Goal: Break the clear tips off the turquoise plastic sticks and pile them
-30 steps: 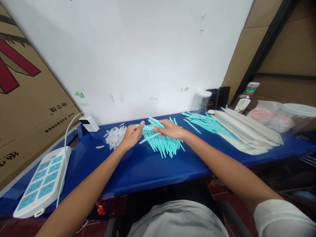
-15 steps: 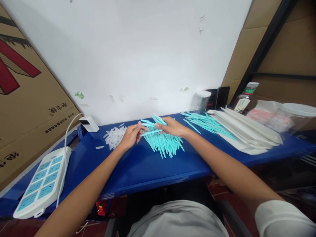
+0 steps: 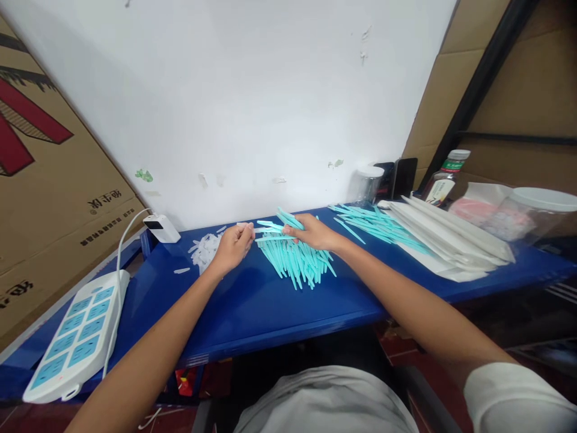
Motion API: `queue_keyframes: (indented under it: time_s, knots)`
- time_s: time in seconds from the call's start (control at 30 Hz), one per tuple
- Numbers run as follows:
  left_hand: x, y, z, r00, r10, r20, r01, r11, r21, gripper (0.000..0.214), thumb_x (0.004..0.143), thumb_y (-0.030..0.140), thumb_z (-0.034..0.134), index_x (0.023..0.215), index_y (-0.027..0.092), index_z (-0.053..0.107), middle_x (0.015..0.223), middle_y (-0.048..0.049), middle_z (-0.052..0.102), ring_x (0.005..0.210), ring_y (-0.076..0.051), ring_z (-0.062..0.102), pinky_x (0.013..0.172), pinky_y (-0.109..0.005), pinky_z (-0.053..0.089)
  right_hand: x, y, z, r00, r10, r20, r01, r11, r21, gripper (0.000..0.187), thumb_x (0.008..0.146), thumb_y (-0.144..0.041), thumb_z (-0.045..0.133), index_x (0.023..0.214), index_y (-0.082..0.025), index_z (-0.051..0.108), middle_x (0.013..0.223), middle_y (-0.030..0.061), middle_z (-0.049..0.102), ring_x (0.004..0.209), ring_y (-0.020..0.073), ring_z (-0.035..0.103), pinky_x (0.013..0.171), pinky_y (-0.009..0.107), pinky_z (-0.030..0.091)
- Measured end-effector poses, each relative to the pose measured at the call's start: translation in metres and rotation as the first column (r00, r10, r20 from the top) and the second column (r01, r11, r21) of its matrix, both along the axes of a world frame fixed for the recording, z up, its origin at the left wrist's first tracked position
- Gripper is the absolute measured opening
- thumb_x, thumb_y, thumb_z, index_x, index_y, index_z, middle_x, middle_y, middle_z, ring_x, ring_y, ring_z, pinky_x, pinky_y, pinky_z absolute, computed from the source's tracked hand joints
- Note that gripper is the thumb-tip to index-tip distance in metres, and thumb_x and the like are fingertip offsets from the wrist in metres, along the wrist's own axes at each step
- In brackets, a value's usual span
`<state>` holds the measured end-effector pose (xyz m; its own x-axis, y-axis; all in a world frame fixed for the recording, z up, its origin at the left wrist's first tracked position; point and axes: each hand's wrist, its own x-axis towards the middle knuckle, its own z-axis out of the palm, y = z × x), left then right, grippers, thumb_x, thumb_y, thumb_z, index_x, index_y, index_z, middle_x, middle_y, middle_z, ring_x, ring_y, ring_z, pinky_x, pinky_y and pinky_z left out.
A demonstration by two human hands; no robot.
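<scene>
My right hand (image 3: 311, 231) is closed around several slim turquoise sticks (image 3: 293, 218) that look like eyebrow razors, their ends fanning out toward the left. My left hand (image 3: 235, 245) is pinched shut at the end of one of these, where a whitish translucent piece shows by the fingertips, apparently a small clear cap. The fingers hide most of that piece. Under my right hand lies a heap of loose turquoise sticks (image 3: 300, 264). Beside my left hand, partly behind it, sits a pile of small translucent caps (image 3: 204, 252); one stray cap (image 3: 181, 270) lies apart.
On the blue table (image 3: 270, 313), more turquoise sticks (image 3: 378, 224) lie at right by stacked white sleeves (image 3: 451, 240). Behind are a lidded jar (image 3: 367, 185), a bottle (image 3: 444, 180) and another tub (image 3: 541, 210). A power strip (image 3: 76, 337) and white device (image 3: 162, 228) are left.
My left hand has shifted slightly left and its fingers have closed more tightly, with a whitish piece now showing at the fingertips. The right hand keeps its hold on the sticks, almost still.
</scene>
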<state>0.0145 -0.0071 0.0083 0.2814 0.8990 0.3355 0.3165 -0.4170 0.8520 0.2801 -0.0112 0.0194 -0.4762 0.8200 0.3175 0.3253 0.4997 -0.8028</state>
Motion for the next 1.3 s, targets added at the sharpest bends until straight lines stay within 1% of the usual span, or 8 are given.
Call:
queue_keyframes:
  time_s: [0.17, 0.33, 0.53, 0.63, 0.77, 0.87, 1.17, 1.3]
  knots:
    - [-0.006, 0.004, 0.002, 0.984, 0.174, 0.019, -0.175, 0.981, 0.088, 0.045, 0.101, 0.053, 0.048, 0.070, 0.021, 0.050, 0.051, 0.0057, 0.042, 0.038, -0.009, 0.040, 0.040, -0.022, 0.032, 0.006, 0.005, -0.001, 0.997, -0.072, -0.007, 0.072, 0.995, 0.063, 0.041, 0.096, -0.060, 0.059, 0.090, -0.019, 0.058, 0.082, 0.0012, 0.063, 0.073, 0.0199, 0.066, 0.068, 0.029, 0.046]
    - [0.014, -0.002, -0.011, 0.950, 0.302, 0.078, -0.307, 0.950, 0.063, 0.042, 0.103, 0.051, 0.044, 0.076, 0.021, 0.055, 0.055, 0.0035, 0.054, 0.037, -0.012, 0.049, 0.038, -0.024, 0.035, -0.008, 0.001, -0.009, 0.984, -0.172, -0.039, 0.175, 0.974, 0.144, 0.034, 0.097, -0.053, 0.061, 0.094, -0.019, 0.060, 0.081, 0.0010, 0.069, 0.074, 0.0199, 0.069, 0.071, 0.029, 0.046]
    - [0.015, 0.002, -0.022, 0.911, 0.411, -0.019, -0.405, 0.903, 0.146, 0.056, 0.105, 0.049, 0.039, 0.058, 0.021, 0.050, 0.048, 0.0001, 0.051, 0.041, -0.013, 0.048, 0.044, -0.025, 0.034, -0.025, -0.007, -0.015, 0.986, -0.140, -0.089, 0.153, 0.973, 0.173, 0.028, 0.099, -0.048, 0.062, 0.094, -0.020, 0.059, 0.084, 0.0008, 0.070, 0.070, 0.0184, 0.069, 0.068, 0.029, 0.046]
    - [0.011, 0.004, -0.023, 0.904, 0.425, -0.033, -0.413, 0.892, 0.184, 0.058, 0.104, 0.048, 0.040, 0.054, 0.021, 0.050, 0.046, -0.0006, 0.050, 0.044, -0.013, 0.048, 0.047, -0.026, 0.032, -0.027, -0.011, -0.014, 0.989, -0.120, -0.087, 0.133, 0.976, 0.171, 0.030, 0.099, -0.050, 0.062, 0.093, -0.020, 0.057, 0.081, 0.0003, 0.068, 0.070, 0.0192, 0.069, 0.067, 0.029, 0.045]
    - [0.017, 0.003, -0.025, 0.932, 0.361, -0.028, -0.353, 0.923, 0.155, 0.052, 0.103, 0.046, 0.042, 0.058, 0.021, 0.049, 0.047, 0.0003, 0.050, 0.047, -0.014, 0.049, 0.051, -0.026, 0.032, -0.033, -0.017, -0.013, 0.992, -0.110, -0.067, 0.121, 0.977, 0.176, 0.034, 0.098, -0.053, 0.061, 0.088, -0.021, 0.053, 0.080, -0.0005, 0.067, 0.070, 0.0188, 0.067, 0.068, 0.029, 0.043]
    - [0.020, 0.002, -0.025, 0.923, 0.370, -0.104, -0.345, 0.917, 0.200, 0.045, 0.101, 0.040, 0.043, 0.060, 0.022, 0.048, 0.049, -0.0002, 0.052, 0.051, -0.016, 0.050, 0.053, -0.028, 0.031, -0.038, -0.021, -0.015, 0.990, -0.112, -0.089, 0.126, 0.976, 0.178, 0.035, 0.098, -0.052, 0.061, 0.085, -0.022, 0.049, 0.076, -0.0019, 0.065, 0.070, 0.0189, 0.067, 0.069, 0.029, 0.043]
    - [0.014, 0.011, -0.018, 0.832, 0.479, -0.281, -0.387, 0.862, 0.326, 0.043, 0.099, 0.032, 0.037, 0.058, 0.022, 0.045, 0.056, -0.0041, 0.057, 0.056, -0.019, 0.052, 0.056, -0.031, 0.029, -0.037, -0.022, -0.010, 0.986, -0.130, -0.109, 0.147, 0.974, 0.170, 0.032, 0.097, -0.051, 0.062, 0.089, -0.022, 0.050, 0.082, -0.0009, 0.067, 0.068, 0.0192, 0.068, 0.067, 0.029, 0.044]
    - [-0.013, 0.020, -0.003, 0.680, 0.634, -0.368, -0.504, 0.769, 0.394, 0.051, 0.102, 0.037, 0.028, 0.060, 0.022, 0.051, 0.061, -0.0087, 0.063, 0.061, -0.021, 0.057, 0.059, -0.031, 0.033, -0.019, -0.012, -0.006, 0.973, -0.222, -0.058, 0.229, 0.951, 0.210, 0.030, 0.099, -0.049, 0.061, 0.092, -0.022, 0.052, 0.075, -0.0011, 0.066, 0.070, 0.0209, 0.069, 0.067, 0.029, 0.042]
